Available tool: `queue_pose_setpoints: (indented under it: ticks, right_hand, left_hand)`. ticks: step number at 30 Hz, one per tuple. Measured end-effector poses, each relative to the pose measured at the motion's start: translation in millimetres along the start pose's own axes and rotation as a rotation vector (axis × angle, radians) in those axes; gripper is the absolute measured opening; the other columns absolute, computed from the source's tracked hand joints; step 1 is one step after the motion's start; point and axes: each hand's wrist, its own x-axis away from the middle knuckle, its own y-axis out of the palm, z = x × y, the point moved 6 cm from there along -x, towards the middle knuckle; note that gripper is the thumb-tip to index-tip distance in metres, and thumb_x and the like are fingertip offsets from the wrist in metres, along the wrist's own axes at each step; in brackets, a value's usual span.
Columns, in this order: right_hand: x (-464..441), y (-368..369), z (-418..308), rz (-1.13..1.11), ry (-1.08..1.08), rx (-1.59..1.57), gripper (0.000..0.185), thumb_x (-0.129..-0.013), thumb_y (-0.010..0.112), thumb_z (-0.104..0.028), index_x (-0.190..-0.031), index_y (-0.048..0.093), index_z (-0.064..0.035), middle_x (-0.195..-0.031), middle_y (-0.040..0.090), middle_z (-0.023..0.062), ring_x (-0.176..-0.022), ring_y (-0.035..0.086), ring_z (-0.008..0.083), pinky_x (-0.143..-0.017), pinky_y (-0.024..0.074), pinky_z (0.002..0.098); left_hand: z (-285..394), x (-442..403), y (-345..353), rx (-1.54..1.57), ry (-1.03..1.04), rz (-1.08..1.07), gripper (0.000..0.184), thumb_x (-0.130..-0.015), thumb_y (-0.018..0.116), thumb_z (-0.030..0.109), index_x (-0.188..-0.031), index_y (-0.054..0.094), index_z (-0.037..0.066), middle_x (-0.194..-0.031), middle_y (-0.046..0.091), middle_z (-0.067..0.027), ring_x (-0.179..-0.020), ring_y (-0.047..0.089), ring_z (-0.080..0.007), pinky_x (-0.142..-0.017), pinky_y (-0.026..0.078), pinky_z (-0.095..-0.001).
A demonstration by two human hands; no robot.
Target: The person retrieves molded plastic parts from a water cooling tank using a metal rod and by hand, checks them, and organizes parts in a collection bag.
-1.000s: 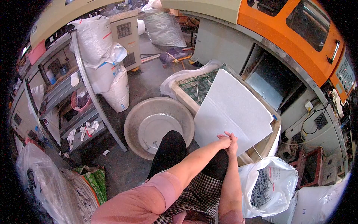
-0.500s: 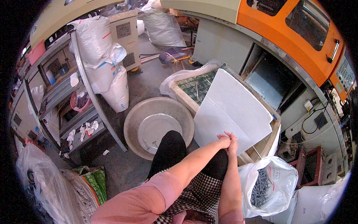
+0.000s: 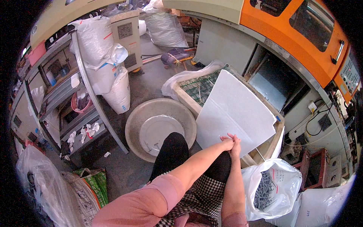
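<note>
My left hand [image 3: 227,143] and my right hand [image 3: 236,146] are clasped together over my right knee, fingers closed around each other, with no object seen in them. Just beyond them a large white foam-like board [image 3: 236,109] leans across a rectangular tub [image 3: 185,99]. Green netting [image 3: 202,87] with thin pale sticks shows in the tub's uncovered far part. To the left of my knees stands a round grey basin [image 3: 132,130] with a small thin piece on its bottom. By my right forearm is an open white sack [image 3: 289,178] holding many small grey parts [image 3: 264,193].
An orange machine [image 3: 264,24] with a control panel rises at the right. A metal rack [image 3: 85,75] stands left, beside stacked white sacks [image 3: 96,41]. Clear plastic bags [image 3: 41,178] and a green printed sack [image 3: 99,185] lie at the lower left.
</note>
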Motion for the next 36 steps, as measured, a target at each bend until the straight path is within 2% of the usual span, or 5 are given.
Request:
queue_pose_setpoints:
  ticks: [4,16,24,34,36]
  right_hand:
    - [-0.3,-0.5,0.8,-0.022,-0.017,0.011,0.057,-0.093,0.041,-0.045,-0.114,0.05,0.0071,-0.099,0.061,0.0267,-0.094,0.061,0.0394,-0.082,0.0488,0.0447]
    - [-2.8,-3.3,3.5,-0.029,-0.003,0.019,0.058,-0.092,0.04,-0.045,-0.116,0.05,0.0061,-0.099,0.061,0.0261,-0.095,0.061,0.0379,-0.082,0.0488,0.0435]
    - [-2.3,-2.5,2.7,-0.014,-0.003,0.015,0.056,-0.092,0.041,-0.044,-0.115,0.051,0.0059,-0.099,0.061,0.0265,-0.093,0.06,0.0401,-0.08,0.049,0.0449]
    - [-0.6,-1.6,1.3,0.0,-0.013,0.024,0.056,-0.092,0.042,-0.045,-0.114,0.051,0.0061,-0.097,0.061,0.0264,-0.094,0.061,0.0391,-0.08,0.0497,0.0441]
    - [-1.4,-3.5,1.9,-0.005,-0.015,0.027,0.056,-0.092,0.042,-0.045,-0.114,0.051,0.0061,-0.097,0.061,0.0263,-0.094,0.061,0.0388,-0.08,0.0498,0.0438]
  left_hand:
    - [4.7,0.3,-1.4,-0.099,0.006,0.021,0.058,-0.096,0.025,0.046,-0.121,0.051,0.0,-0.117,0.055,-0.0261,-0.107,0.054,-0.0379,-0.094,0.038,-0.0447]
    - [-3.4,-3.8,3.9,-0.059,-0.022,-0.032,0.07,-0.093,0.018,0.056,-0.132,0.042,0.002,-0.124,0.049,-0.0291,-0.118,0.044,-0.0451,-0.103,0.021,-0.0578]
    - [-76.8,-68.1,50.8,-0.126,0.04,0.025,0.063,-0.094,0.019,0.054,-0.134,0.041,0.011,-0.125,0.049,-0.0264,-0.118,0.046,-0.0416,-0.103,0.026,-0.0525]
    - [-51.1,-49.3,34.3,-0.14,0.089,0.032,0.059,-0.095,0.019,0.049,-0.133,0.043,0.01,-0.124,0.051,-0.0254,-0.116,0.047,-0.0423,-0.102,0.022,-0.0597]
    - [1.3,-4.5,1.7,-0.164,0.03,-0.014,0.054,-0.096,0.025,0.041,-0.128,0.047,0.005,-0.122,0.053,-0.0227,-0.11,0.053,-0.0363,-0.094,0.038,-0.0437]
